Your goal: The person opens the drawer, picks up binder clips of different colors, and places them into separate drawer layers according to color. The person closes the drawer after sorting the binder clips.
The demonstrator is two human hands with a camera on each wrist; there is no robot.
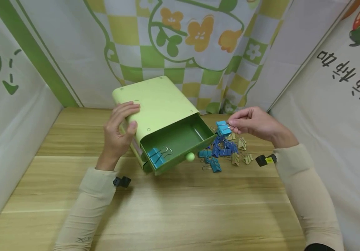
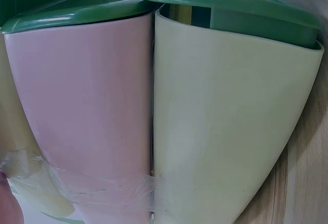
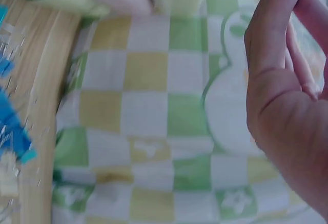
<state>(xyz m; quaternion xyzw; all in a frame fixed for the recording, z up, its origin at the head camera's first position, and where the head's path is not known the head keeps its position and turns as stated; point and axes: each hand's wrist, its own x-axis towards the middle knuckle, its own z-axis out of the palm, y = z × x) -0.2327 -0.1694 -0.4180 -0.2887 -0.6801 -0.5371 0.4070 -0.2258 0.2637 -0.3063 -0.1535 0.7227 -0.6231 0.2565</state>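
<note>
Wood-grain table point(image 1: 180, 212); light-green drawer box point(image 1: 155, 104) on it; just beside, heaped blue and tan binder clips point(image 1: 225, 152).

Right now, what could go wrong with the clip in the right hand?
The right hand pinches the blue clip by its wire handle, so it could slip onto the loose clips. It might also snag on the nearby open drawer. The left hand rests on the cabinet, not the drawer, so a bump might shift the drawer.

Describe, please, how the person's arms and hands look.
The left hand and right hand are bare. The left sleeve and right sleeve are beige, the left with dark markings. A small black left device and yellow-patched black right device sit at the cuffs.
</note>
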